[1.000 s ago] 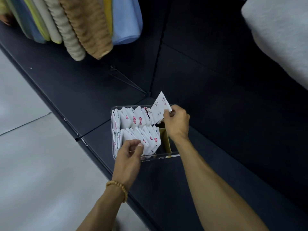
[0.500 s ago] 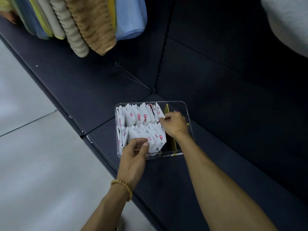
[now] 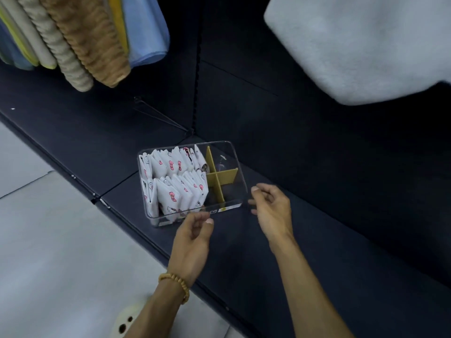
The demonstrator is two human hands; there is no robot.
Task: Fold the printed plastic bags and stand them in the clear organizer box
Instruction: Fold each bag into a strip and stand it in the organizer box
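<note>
Wooden beads of a bracelet (image 3: pixel 177 284) circle the wrist of the left hand (image 3: pixel 192 236), which is nearest to the camera at the front edge of the dark shelf (image 3: pixel 305 240). This hand holds nothing; its fingers are loosely curled and its thumb points toward the front wall of the clear organizer box (image 3: pixel 238 164), just beside it, and I cannot tell if it touches the plastic. The right hand (image 3: pixel 273 207) is above the shelf just beside the box's front right corner, also with nothing in it, the fingers relaxed and slightly bent, close to the corner but apart from it as far as I can see. The box stands on the shelf near its front edge. Inside, a yellow cross divider (image 3: pixel 217 178) separates the compartments. The folded printed plastic bags (image 3: pixel 175 181), white with pink bows, stand upright in two rows and fill the left part of the box; the two compartments on the right look dark, and their content is not clear. Farther back, at the upper left, several towels (image 3: pixel 80 37) hang above the shelf, beige, brown, yellow and blue. At the upper right a pale fluffy cloth (image 3: pixel 361 45) hangs, blurred.
</note>
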